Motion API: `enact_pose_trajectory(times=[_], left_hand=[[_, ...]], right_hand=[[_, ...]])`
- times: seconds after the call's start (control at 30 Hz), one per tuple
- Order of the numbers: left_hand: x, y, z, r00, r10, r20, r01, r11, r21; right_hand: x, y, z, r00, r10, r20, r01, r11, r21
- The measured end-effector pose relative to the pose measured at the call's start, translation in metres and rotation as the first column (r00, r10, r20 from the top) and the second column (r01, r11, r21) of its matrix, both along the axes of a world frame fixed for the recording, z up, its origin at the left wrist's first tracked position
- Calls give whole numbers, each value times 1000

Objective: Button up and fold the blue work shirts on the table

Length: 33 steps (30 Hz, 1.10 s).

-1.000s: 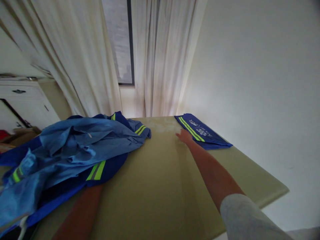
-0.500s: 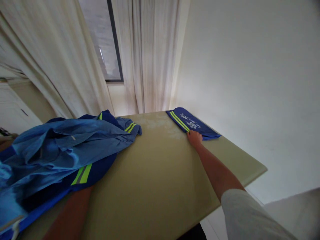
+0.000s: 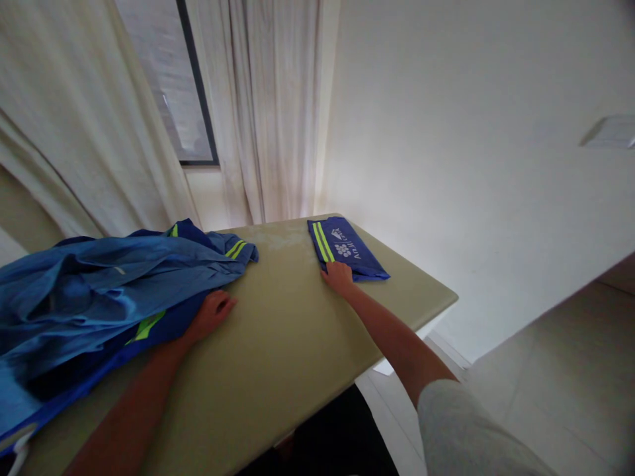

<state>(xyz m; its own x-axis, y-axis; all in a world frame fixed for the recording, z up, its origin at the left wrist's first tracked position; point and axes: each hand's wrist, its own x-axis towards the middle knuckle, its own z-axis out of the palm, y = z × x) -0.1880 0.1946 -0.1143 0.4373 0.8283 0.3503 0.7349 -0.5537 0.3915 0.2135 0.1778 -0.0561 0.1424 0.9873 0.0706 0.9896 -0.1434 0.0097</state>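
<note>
A folded dark blue work garment [image 3: 364, 254] lies flat near the table's far right corner, with two yellow-green stripes and a white printed logo showing. My right hand [image 3: 338, 277] is closed on its near left corner. To the left, a rumpled blue work jacket [image 3: 163, 261] with yellow-green reflective bands is spread in a heap. Beside the jacket's right edge, my left hand [image 3: 213, 314] rests low over the table with its fingers loosely curled. Nothing shows in those fingers.
The tan table [image 3: 278, 350] runs to a rounded corner at the right, close to the white wall [image 3: 421, 132]. Pale curtains [image 3: 272, 112] hang by a window behind it. A white cord-like item [image 3: 20, 449] shows at the lower left.
My left hand has come out from under the jacket and moved forward beside it. My right hand stays on the folded garment, which is turned slightly. The view has shifted right.
</note>
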Motion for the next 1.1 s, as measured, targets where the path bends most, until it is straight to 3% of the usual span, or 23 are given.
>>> enact_pose_trajectory(times=[0.13,0.23,0.33,0.4,0.5,0.57,0.67,0.73,0.83,1.1], left_hand=[[37,-24,3,993,-109,-54,104,991,-85],[76,-42,4,999,-47,-18,45,992,-114],[103,-60,3,996,41,-73,-49,992,-116],[106,-73,5,993,9,-120,-23,993,-112],[85,-87,12,977,-50,-206,40,998,-56],[56,-86,20,948,96,-304,-82,995,57],[3,-65,31,817,419,-397,-374,908,189],[-30,-43,36,747,507,-429,-507,853,125],[-65,-9,35,728,524,-442,-598,801,-35],[-91,45,29,716,556,-422,-644,759,-93]], right_hand=[[-42,-36,-2,995,97,-23,-97,995,-1],[-77,-77,-5,975,217,-48,-217,976,3],[-106,-125,-8,897,423,-127,-420,906,50],[-114,-151,-11,816,544,-198,-534,839,104],[-109,-167,-18,736,617,-279,-590,787,182],[-98,-165,-24,712,625,-319,-588,780,214],[-82,-154,-33,706,615,-351,-549,789,276],[-77,-148,-39,719,605,-343,-503,793,344],[-75,-145,-44,735,595,-326,-461,791,404],[-76,-145,-51,764,560,-320,-454,820,350]])
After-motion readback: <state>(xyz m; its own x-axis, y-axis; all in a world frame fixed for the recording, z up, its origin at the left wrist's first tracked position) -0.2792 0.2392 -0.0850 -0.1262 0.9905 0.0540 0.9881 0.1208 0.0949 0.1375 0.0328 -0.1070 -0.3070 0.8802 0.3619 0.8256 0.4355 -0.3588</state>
